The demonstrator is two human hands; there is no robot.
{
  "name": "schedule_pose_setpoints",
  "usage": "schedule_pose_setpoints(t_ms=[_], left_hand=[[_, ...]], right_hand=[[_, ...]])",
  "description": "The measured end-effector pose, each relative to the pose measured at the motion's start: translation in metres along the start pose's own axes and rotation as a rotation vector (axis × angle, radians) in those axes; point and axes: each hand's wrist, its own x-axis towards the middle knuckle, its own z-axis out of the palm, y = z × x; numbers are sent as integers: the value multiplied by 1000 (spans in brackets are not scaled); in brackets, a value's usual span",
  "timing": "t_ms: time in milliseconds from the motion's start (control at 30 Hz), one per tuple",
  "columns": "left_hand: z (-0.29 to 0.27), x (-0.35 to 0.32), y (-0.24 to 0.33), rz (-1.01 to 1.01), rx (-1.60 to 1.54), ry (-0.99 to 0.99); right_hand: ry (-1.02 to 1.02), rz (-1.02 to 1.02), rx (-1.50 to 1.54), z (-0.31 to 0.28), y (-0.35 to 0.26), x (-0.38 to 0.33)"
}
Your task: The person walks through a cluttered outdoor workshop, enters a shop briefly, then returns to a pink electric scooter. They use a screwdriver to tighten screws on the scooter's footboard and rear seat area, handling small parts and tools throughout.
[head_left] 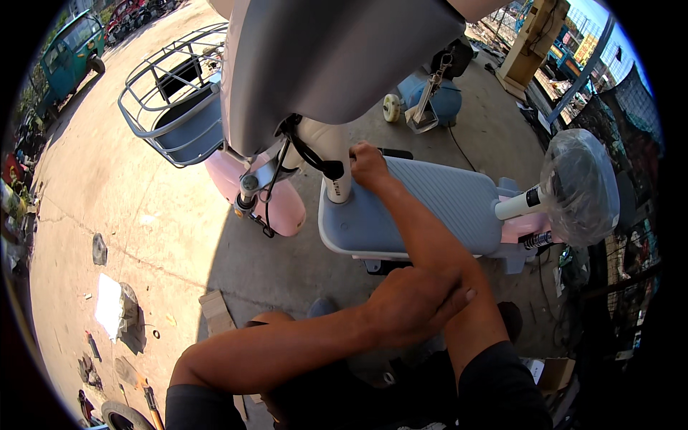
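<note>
A scooter stands across in front of me, with a grey-blue ribbed footboard, a white steering column and a mauve-grey front panel. My right hand is closed just right of the column, above the footboard; what its fingers hold is hidden. Behind that hand shows a short dark strip. Crossing over from the left, my left hand lies against my right forearm, fingers curled and thumb showing. Its palm side is out of sight. A black cable loops from the panel to the column.
A wire basket fronts the scooter; the plastic-wrapped seat is at right. Beyond stands a blue tank with a wheel. Cardboard, a white sheet and a tyre lie left. A green vehicle is parked far left.
</note>
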Motion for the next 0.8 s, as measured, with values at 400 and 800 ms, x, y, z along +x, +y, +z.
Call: schedule_pose_setpoints(t_ms=[400,800], left_hand=[[1,1,0,-34,-9,-40],[9,6,8,-15,-46,-74]], right_hand=[[8,-105,59,1,5,-30],[-122,-164,-397,-2,-19,-39]])
